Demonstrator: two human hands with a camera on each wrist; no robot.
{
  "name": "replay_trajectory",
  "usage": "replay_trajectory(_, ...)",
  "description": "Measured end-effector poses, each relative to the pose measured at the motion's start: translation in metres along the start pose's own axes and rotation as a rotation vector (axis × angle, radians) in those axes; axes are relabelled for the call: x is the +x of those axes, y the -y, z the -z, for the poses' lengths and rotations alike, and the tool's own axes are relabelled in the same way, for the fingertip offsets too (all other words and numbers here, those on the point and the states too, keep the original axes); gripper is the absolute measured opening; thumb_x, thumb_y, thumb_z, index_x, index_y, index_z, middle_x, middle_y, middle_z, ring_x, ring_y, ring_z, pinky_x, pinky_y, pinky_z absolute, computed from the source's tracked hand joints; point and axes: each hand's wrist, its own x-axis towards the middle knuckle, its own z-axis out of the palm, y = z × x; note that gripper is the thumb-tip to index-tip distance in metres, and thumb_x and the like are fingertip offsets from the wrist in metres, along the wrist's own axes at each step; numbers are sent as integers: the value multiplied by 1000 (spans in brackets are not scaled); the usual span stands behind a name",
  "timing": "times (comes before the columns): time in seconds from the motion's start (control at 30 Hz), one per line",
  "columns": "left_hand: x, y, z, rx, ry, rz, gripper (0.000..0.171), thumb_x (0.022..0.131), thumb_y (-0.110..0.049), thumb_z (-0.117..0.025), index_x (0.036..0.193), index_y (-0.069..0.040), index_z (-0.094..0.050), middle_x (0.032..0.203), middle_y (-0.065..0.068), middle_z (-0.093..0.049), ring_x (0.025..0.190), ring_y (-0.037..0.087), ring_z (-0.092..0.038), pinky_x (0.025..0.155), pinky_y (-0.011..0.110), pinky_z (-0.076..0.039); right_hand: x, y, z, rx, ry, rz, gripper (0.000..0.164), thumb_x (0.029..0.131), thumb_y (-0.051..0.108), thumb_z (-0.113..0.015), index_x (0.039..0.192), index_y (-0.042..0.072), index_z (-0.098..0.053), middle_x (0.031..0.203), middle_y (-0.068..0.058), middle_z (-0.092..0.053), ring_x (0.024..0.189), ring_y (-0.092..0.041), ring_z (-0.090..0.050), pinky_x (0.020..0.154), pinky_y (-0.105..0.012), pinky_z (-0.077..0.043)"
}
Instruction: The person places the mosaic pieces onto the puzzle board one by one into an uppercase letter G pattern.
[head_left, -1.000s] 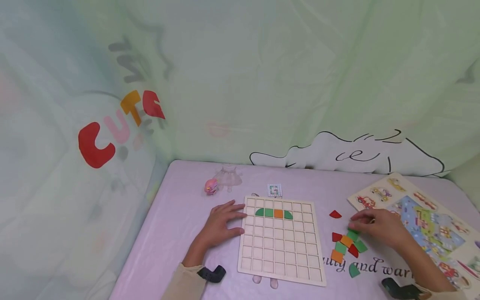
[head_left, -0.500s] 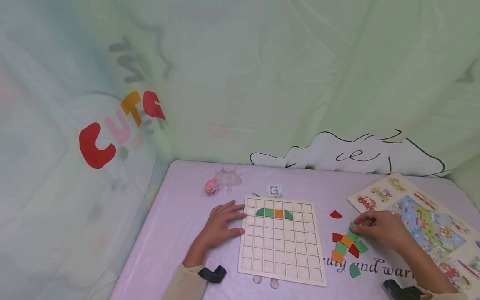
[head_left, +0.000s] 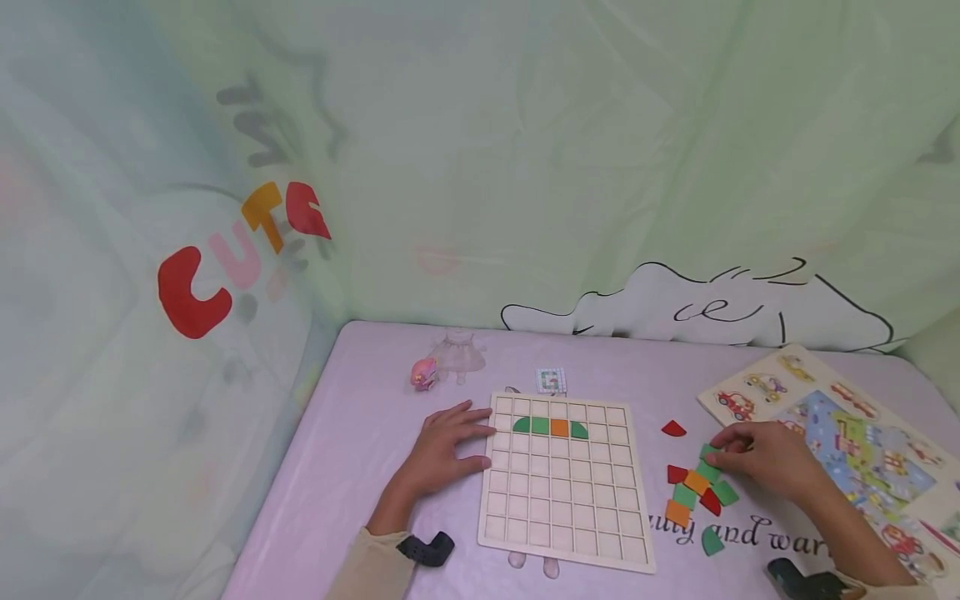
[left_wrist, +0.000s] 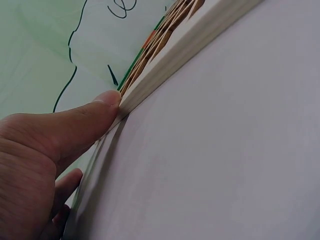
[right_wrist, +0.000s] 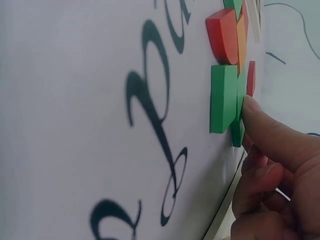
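Note:
A pale wooden grid board point(head_left: 558, 500) lies on the table before the person, with a short row of green and orange pieces point(head_left: 550, 427) set in its second row. My left hand point(head_left: 444, 450) rests at the board's left edge, fingers spread; its thumb point(left_wrist: 102, 107) touches the rim in the left wrist view. Over the pile right of the board is my right hand point(head_left: 761, 458), thumb and forefinger pinching a green tile point(head_left: 708, 451) at the pile's far end. In the right wrist view the thumb point(right_wrist: 260, 112) presses against green tiles, the forefinger mostly hidden.
Orange point(head_left: 697, 482), green and red pieces overlap in the pile. A red quarter-round point(head_left: 674, 428) lies beyond it, a green one point(head_left: 712, 540) nearer. A picture puzzle board point(head_left: 862, 433) is at the right. A small pattern card point(head_left: 551, 381) and pink toy point(head_left: 423, 374) sit at the back.
My right hand has shifted slightly right and nearer, and more of the green tile shows at its fingertips. The left hand stays at the board's edge.

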Motion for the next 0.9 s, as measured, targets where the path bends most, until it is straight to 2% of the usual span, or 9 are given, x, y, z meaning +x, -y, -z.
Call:
replay_trajectory(0.57, -1, -2, 1, -25, -9, 5, 45, 88, -38, -78, 130, -22, -71, 152, -2, -55, 153, 29, -34, 118, 62, -25, 1, -1, 1, 25, 19, -37, 46, 82, 40, -84, 106, 3, -73, 85, -3, -64, 82, -20, -56, 60, -25, -43)
replay_trajectory(0.9, -1, -2, 0, -11, -6, 2, 45, 88, -39, -77, 130, -22, -71, 153, -2, -55, 154, 29, -34, 118, 61, -26, 0, 3, 3, 28, 27, -28, 44, 83, 47, -81, 99, 7, -72, 86, -2, -65, 84, -21, -56, 61, -25, -42)
